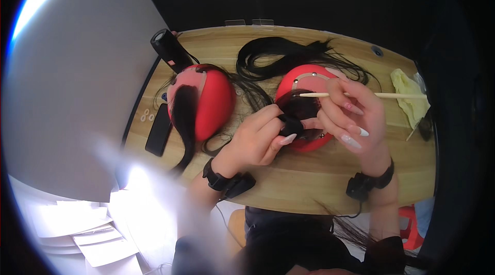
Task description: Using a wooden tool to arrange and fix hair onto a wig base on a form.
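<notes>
My left hand [258,136] is closed on a folded bundle of black hair [291,125] at the near left side of a red wig-making head form [305,71]. In my right hand [354,114] is a long pale-handled ventilating needle [363,95], its tip at the dark hair on the form. A pale band with metal pins runs across the form's far part. To the left stands a second red head form [218,101] with a lock of black hair [185,110] hanging over it. A long hank of black hair [247,58] lies behind the right form.
At the left are a black cylindrical speaker [170,49], a black smartphone [157,134] and several small pale rings [146,115]. A crumpled yellowish cloth or wrapper [410,107] lies near the right edge of the wooden table [294,186]. Dark and grey panels surround the table.
</notes>
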Action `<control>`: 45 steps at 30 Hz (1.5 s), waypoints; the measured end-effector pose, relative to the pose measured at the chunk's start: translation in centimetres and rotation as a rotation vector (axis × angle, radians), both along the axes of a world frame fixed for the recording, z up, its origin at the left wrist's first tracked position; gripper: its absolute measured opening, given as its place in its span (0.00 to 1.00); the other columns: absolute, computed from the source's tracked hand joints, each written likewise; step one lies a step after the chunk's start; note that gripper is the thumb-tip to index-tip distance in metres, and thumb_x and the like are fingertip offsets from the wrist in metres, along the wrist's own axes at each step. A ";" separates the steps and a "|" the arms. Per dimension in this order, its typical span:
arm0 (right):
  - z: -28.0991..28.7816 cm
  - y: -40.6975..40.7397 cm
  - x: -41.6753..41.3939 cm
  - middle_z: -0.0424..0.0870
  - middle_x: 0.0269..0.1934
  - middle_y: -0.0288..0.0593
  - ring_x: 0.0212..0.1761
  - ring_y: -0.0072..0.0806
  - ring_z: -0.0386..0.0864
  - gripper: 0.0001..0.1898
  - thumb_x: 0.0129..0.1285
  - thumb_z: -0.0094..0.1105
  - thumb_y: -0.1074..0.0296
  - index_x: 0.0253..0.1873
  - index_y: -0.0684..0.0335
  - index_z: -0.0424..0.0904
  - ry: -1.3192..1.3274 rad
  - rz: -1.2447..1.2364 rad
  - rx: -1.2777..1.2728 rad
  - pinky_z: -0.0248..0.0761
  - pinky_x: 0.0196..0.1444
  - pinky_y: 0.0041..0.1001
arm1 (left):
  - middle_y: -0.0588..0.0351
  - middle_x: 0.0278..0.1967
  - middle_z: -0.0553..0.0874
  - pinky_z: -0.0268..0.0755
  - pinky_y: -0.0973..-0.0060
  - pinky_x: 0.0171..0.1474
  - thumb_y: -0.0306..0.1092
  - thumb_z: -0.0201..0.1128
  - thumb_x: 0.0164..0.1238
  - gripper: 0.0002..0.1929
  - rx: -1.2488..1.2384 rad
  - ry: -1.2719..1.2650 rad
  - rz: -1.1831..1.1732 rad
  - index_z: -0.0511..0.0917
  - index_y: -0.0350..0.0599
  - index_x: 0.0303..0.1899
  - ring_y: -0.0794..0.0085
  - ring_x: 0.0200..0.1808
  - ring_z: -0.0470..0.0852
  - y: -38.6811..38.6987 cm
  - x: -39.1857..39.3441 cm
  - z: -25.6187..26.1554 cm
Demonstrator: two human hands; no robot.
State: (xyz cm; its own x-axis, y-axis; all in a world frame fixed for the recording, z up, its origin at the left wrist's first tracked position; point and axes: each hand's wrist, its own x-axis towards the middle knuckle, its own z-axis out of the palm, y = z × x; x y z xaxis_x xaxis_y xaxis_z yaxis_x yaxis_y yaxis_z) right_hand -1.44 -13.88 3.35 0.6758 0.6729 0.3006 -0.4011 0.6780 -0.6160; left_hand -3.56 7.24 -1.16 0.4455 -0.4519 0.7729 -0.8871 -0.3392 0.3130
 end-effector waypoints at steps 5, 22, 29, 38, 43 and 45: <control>0.3 -0.2 -0.1 0.61 0.14 0.35 0.14 0.26 0.62 0.17 0.72 0.34 0.66 0.50 0.71 0.73 0.074 0.041 0.039 0.61 0.20 0.22 | 0.44 0.31 0.73 0.71 0.67 0.31 0.42 0.58 0.63 0.16 0.094 -0.064 0.001 0.71 0.34 0.31 0.53 0.29 0.75 -0.2 0.1 0.4; 2.4 -2.0 -1.7 0.62 0.12 0.32 0.16 0.25 0.64 0.20 0.73 0.30 0.63 0.24 0.56 0.62 0.278 -0.020 0.132 0.63 0.41 0.37 | 0.47 0.27 0.71 0.69 0.66 0.29 0.24 0.66 0.46 0.13 0.210 -0.127 0.027 0.69 0.33 0.31 0.56 0.27 0.73 -2.3 -0.3 0.4; 1.9 -2.3 -1.6 0.65 0.13 0.36 0.17 0.27 0.67 0.21 0.73 0.33 0.63 0.23 0.59 0.64 0.275 -0.007 0.096 0.69 0.34 0.26 | 0.47 0.28 0.71 0.70 0.66 0.32 0.24 0.66 0.42 0.15 0.216 -0.126 0.042 0.71 0.32 0.33 0.56 0.28 0.73 -2.6 -0.6 0.2; 3.4 -5.6 -0.3 0.64 0.10 0.35 0.14 0.24 0.68 0.19 0.74 0.27 0.62 0.28 0.58 0.63 -0.279 -0.558 -0.352 0.73 0.52 0.43 | 0.43 0.27 0.74 0.71 0.67 0.32 0.28 0.49 0.67 0.09 -0.016 0.003 0.195 0.71 0.29 0.35 0.57 0.29 0.76 0.5 -0.5 -1.6; 2.7 -6.4 -0.2 0.71 0.19 0.37 0.21 0.21 0.72 0.20 0.74 0.27 0.58 0.34 0.62 0.67 -0.481 -1.027 -0.684 0.75 0.49 0.35 | 0.52 0.24 0.74 0.64 0.73 0.27 0.29 0.42 0.73 0.12 -0.083 0.023 0.257 0.71 0.29 0.40 0.67 0.23 0.70 0.6 0.2 3.0; 0.5 -6.5 0.5 0.73 0.24 0.38 0.23 0.22 0.73 0.22 0.74 0.30 0.54 0.43 0.66 0.72 -0.508 -0.990 -0.697 0.75 0.43 0.31 | 0.52 0.24 0.74 0.64 0.71 0.28 0.29 0.43 0.73 0.12 -0.112 0.111 0.261 0.72 0.30 0.38 0.67 0.24 0.70 0.8 -0.2 3.1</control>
